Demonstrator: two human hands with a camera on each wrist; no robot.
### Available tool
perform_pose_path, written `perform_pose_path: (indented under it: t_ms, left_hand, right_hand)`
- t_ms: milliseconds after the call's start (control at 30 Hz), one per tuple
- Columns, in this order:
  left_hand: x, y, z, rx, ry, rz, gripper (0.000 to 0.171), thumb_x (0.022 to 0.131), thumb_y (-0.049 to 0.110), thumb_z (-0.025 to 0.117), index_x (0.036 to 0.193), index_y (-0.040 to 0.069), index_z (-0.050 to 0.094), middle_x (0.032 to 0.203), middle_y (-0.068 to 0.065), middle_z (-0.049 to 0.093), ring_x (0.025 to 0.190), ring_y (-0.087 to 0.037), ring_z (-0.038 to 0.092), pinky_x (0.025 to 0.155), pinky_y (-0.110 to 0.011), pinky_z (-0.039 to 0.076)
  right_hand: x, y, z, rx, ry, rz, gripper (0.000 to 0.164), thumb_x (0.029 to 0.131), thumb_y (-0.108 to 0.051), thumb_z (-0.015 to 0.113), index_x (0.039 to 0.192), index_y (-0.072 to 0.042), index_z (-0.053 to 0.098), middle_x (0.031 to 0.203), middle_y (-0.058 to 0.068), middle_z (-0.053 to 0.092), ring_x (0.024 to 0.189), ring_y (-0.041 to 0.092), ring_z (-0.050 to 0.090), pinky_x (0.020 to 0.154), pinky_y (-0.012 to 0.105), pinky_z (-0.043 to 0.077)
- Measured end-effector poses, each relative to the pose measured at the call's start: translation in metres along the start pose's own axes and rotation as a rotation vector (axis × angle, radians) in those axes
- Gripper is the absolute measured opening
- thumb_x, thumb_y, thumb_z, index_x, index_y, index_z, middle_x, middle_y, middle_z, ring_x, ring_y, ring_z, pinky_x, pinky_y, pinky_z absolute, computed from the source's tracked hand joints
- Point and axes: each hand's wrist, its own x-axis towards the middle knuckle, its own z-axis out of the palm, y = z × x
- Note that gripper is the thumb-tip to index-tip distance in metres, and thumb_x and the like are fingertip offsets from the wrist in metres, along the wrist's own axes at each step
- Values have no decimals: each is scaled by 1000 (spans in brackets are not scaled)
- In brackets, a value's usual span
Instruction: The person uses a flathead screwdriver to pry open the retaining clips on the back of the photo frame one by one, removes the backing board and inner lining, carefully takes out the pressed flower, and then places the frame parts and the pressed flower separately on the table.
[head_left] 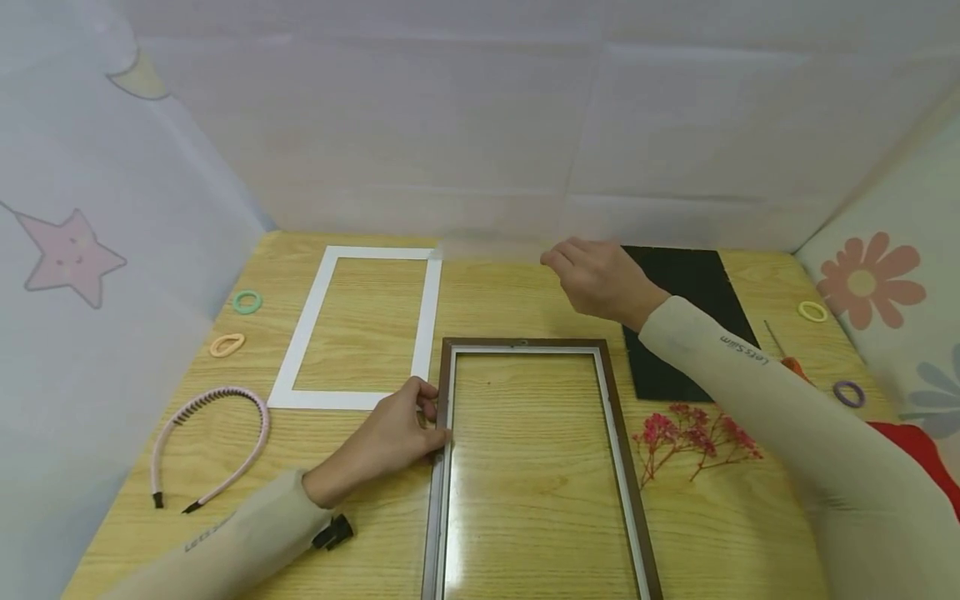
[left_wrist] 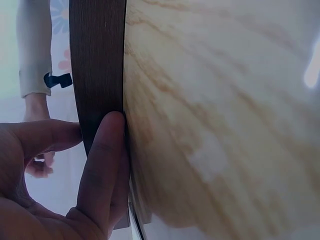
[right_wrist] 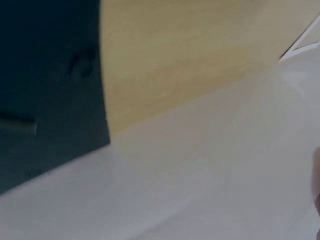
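Observation:
A brown picture frame (head_left: 617,417) with a pale inner edge lies at the front of the table. My left hand (head_left: 393,437) grips its left side; in the left wrist view, thumb and fingers pinch the dark wooden rail (left_wrist: 97,55). Above the table's back, my right hand (head_left: 600,279) is raised with bent fingers. It pinches the end of a faint, see-through sheet (head_left: 491,247), which stretches leftward and is hard to make out. The right wrist view barely catches this hand, at its right edge. A black backing board (head_left: 663,350) lies partly beneath the right forearm.
A white mat border (head_left: 302,346) lies at left, with a pink headband (head_left: 264,425) in front. Green (head_left: 247,302) and orange hair ties (head_left: 227,345) sit left; yellow (head_left: 812,312) and purple ones (head_left: 849,393) sit right. Pink dried flowers (head_left: 693,433) lie beside the frame.

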Motion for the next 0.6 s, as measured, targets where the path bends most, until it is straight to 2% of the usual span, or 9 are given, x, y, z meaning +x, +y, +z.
perform_pose_path:
  t_ms: [167,333,467,600]
  left_hand:
    - [1,0,1,-19,1,5,53,80,17,82,122,3,54,101,-5,62,69,-11,59,64,-25,52]
    - [2,-1,2,-48,-3,1,53,79,15,82,122,3,53,101,-6,62,67,-11,61,61,-25,55]
    - [3,-2,2,-82,-15,0,53,80,13,81,124,2,52,102,-8,61,64,-11,63,58,-25,57]
    - [3,-2,3,-93,-19,2,53,82,12,80,126,1,52,103,-8,61,61,-10,64,58,-25,57]
  right_hand:
    - [-7,-8,3,199,-196,158,23,92,-1,60,112,-8,71,107,9,75,90,23,73,61,37,61]
    - [-14,-15,9,357,-392,296,27,92,-4,63,115,-15,72,119,6,72,98,22,71,69,39,60]
    - [-18,-20,16,422,-486,326,26,93,-7,66,115,-17,73,125,4,70,102,22,69,76,40,61]
    - [-21,-25,22,459,-532,333,26,92,-5,65,113,-18,73,122,2,71,97,20,69,76,40,60]
